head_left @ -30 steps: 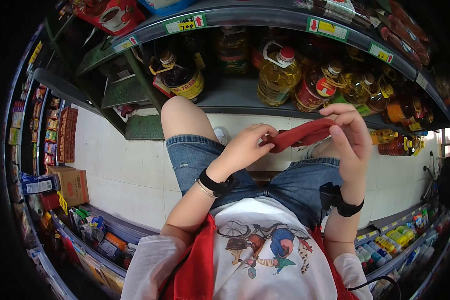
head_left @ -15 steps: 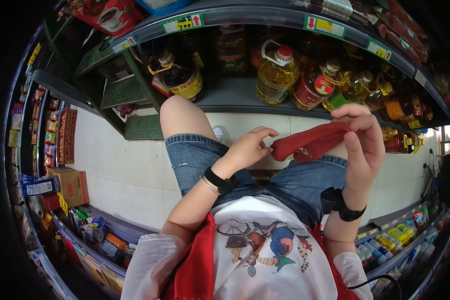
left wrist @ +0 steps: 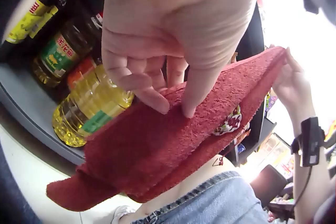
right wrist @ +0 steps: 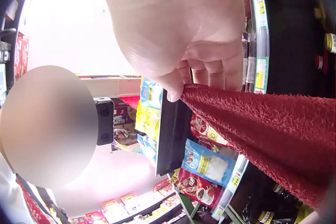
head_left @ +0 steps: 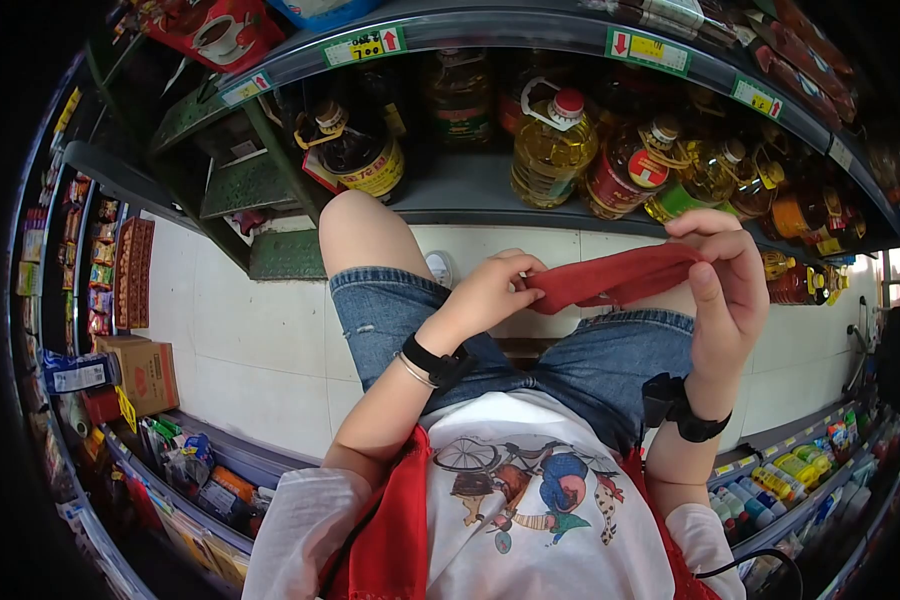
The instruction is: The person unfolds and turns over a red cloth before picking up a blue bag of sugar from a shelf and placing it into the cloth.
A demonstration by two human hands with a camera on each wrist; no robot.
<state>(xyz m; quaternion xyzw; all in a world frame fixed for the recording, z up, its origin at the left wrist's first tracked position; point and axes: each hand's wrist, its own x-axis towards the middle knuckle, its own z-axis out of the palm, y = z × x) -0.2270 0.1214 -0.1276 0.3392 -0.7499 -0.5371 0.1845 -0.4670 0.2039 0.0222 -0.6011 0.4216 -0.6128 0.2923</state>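
A folded dark-red terry cloth [head_left: 610,280] stretches between both hands above the lap. At its left end my left hand [head_left: 492,292] pinches the cloth with thumb and fingers. The left wrist view shows the thumb and a finger of that hand [left wrist: 178,40] on the upper edge of the fuzzy cloth [left wrist: 147,145], with a loose corner hanging lower left and a small patterned patch showing in its fold. Higher and to the right, my right hand [head_left: 722,290] holds the other end; in the right wrist view its thumb presses the gathered cloth [right wrist: 262,124] against the fingers.
Just ahead is a shelf of cooking oil bottles [head_left: 553,150] and a dark bottle with a yellow label [head_left: 360,155]. A green metal step stand [head_left: 260,190] is at the left. Behind it sit a cardboard box [head_left: 142,370] and packed shelves. Denim-covered knees [head_left: 620,365] lie beneath the hands.
My right hand has moved to the right, drawing the cloth out longer. Half a second ago my left fingers were spread at the cloth's lower corner; now they pinch its left end.
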